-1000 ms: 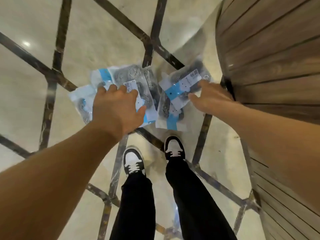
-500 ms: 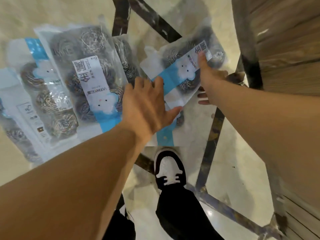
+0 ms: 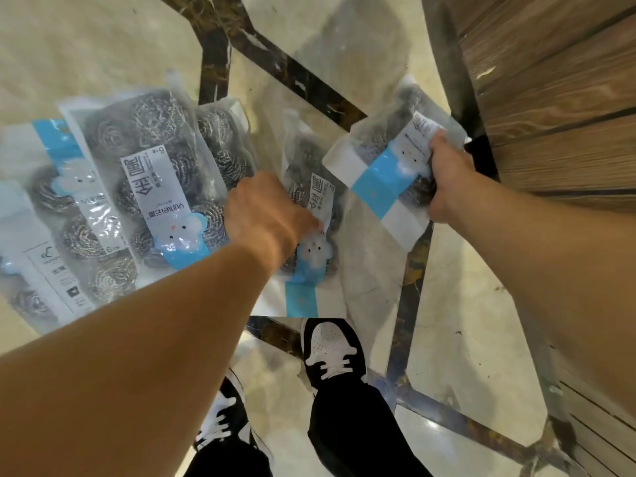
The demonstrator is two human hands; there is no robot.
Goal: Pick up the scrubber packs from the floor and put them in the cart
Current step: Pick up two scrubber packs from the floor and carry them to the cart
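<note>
Scrubber packs are lying spread over the pale marble floor (image 3: 103, 46), overlapping one another in a loose pile at the left. One clear pack with a white label (image 3: 151, 187) is resting on top of that pile, and a pack below it (image 3: 31, 256) is running off the left edge, so its full shape is not showing. The right hand (image 3: 447, 180) is curling its fingers round the far end of another pack (image 3: 389, 166), tilting it above the floor beside the wooden wall (image 3: 550, 98). The left hand (image 3: 265, 215) is lying over a middle pack (image 3: 316, 215), its back facing the camera; the fingertips are hiding underneath, so I cannot tell whether they are gripping. Two black-and-white shoes (image 3: 334, 349) are standing below, the left one partly hiding behind the forearm.
</note>
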